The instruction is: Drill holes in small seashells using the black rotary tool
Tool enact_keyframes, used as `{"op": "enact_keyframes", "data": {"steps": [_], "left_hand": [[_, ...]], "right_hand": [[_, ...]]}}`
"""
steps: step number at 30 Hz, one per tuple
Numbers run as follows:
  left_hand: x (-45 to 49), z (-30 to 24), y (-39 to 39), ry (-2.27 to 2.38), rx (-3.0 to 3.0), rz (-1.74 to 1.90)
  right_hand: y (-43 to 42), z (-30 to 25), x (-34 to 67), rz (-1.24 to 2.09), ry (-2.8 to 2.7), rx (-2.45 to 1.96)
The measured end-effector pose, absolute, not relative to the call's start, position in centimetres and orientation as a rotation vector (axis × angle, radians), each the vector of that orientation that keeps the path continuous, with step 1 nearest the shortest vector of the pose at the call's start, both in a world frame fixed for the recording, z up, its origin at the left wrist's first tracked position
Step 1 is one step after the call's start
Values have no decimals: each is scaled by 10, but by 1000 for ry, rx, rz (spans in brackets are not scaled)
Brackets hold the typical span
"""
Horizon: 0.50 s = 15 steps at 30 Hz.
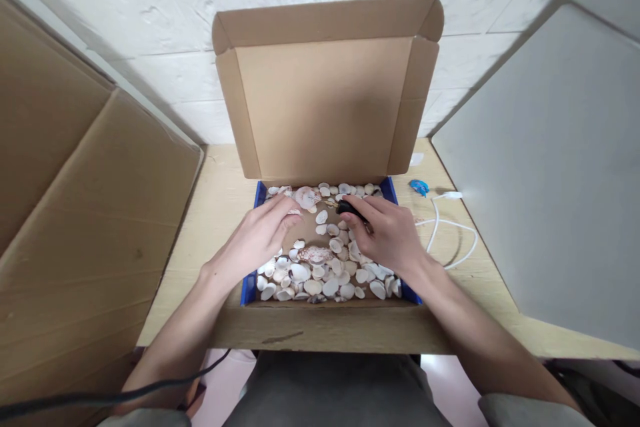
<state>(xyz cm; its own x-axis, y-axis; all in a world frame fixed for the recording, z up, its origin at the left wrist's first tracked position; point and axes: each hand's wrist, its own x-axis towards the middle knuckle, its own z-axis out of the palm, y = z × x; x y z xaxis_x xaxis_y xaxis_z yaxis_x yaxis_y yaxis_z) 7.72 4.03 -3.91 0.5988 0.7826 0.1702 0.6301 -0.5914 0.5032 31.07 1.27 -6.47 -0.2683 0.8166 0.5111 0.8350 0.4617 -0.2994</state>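
Note:
An open cardboard box with blue outer walls lies on the wooden table, its lid standing up at the back. Many small white and pale shells cover its floor, with a larger pinkish shell at the back. My left hand rests inside the box, fingers stretched toward the pinkish shell and a small shell under the fingertips. My right hand is closed round a small black object held over the shells.
A white cable and a small blue item lie on the table right of the box. Large cardboard sheets lean at the left, a grey panel stands at the right. A black cord crosses my lap.

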Motion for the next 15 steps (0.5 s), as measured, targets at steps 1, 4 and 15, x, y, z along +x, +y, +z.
{"op": "enact_keyframes", "data": {"steps": [1,4,15], "left_hand": [[79,-39,40,1166,2430,503],[82,-40,39,1264,2385,472],[81,-51,41,1177,2310,641]], "right_hand": [[13,-65,311,-39,-2107,-1366],[13,-66,311,-40,-2122,-1348],[12,-67,311,3,-2129,-1349]]}}
